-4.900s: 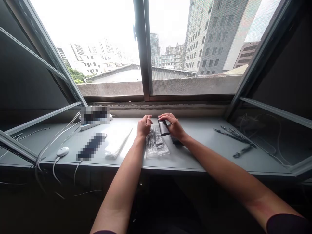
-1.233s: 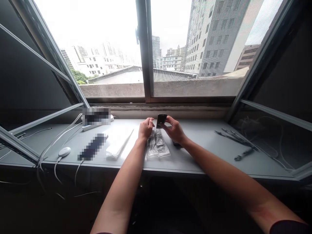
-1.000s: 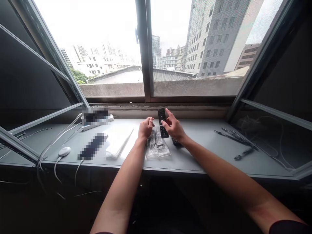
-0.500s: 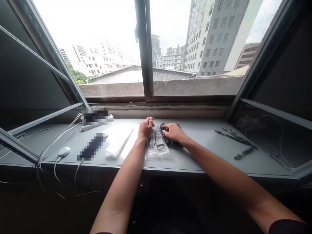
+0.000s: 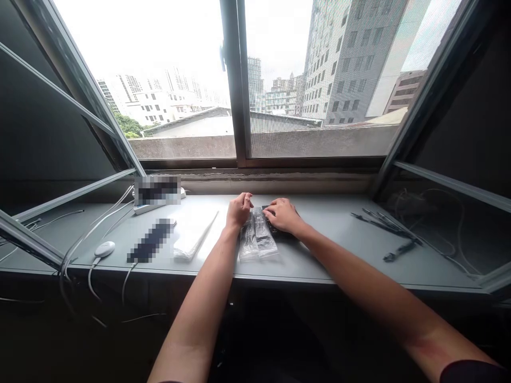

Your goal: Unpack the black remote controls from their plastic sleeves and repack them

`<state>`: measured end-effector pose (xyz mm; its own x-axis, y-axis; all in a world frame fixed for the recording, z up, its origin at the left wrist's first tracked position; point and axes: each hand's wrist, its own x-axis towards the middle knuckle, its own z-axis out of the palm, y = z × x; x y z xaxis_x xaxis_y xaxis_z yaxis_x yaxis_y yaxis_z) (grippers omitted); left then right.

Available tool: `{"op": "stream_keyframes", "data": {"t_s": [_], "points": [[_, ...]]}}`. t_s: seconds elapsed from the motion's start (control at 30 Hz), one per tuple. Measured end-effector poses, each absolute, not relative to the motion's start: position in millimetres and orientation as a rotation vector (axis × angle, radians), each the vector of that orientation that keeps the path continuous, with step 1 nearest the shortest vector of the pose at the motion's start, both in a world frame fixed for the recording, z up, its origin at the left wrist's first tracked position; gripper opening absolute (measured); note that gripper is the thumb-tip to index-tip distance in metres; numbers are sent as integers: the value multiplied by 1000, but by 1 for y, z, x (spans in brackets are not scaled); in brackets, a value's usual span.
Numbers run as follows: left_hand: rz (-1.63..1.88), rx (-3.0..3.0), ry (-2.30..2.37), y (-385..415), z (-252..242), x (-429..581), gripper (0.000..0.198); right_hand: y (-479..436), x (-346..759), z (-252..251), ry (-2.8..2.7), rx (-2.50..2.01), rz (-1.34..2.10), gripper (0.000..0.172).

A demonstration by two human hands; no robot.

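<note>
My right hand [image 5: 281,215] lies over a black remote control [image 5: 268,215], and most of the remote is hidden under my palm and fingers. Just behind that hand a dark object [image 5: 288,237] shows, too covered to name. My left hand [image 5: 238,209] rests loosely curled on the grey sill [image 5: 319,255], holding nothing. It sits at the top of two clear plastic bags [image 5: 255,236] with dark cables or parts sealed inside, which lie between my hands.
A folded white sheet [image 5: 192,236], a pixelated phone [image 5: 151,241], a white corded mouse [image 5: 104,249] and a power strip [image 5: 157,205] lie to the left. Dark tools and cables [image 5: 385,223] lie right. Open window frames flank the sill.
My right hand has brought the remote down from upright in the air to the sill and now covers it. My left hand has stayed in place.
</note>
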<state>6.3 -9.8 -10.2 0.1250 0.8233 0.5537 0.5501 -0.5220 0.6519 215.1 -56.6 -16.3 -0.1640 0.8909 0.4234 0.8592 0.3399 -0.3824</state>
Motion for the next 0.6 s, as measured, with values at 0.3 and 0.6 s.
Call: {"op": "stream_keyframes", "data": {"t_s": [0.3, 0.6], "points": [[1336, 2115, 1352, -12, -10, 6, 39, -59, 215, -12, -2029, -1589, 58, 38], [1185, 2155, 1381, -5, -16, 8, 25, -71, 208, 0, -2233, -1171, 132, 35]]}}
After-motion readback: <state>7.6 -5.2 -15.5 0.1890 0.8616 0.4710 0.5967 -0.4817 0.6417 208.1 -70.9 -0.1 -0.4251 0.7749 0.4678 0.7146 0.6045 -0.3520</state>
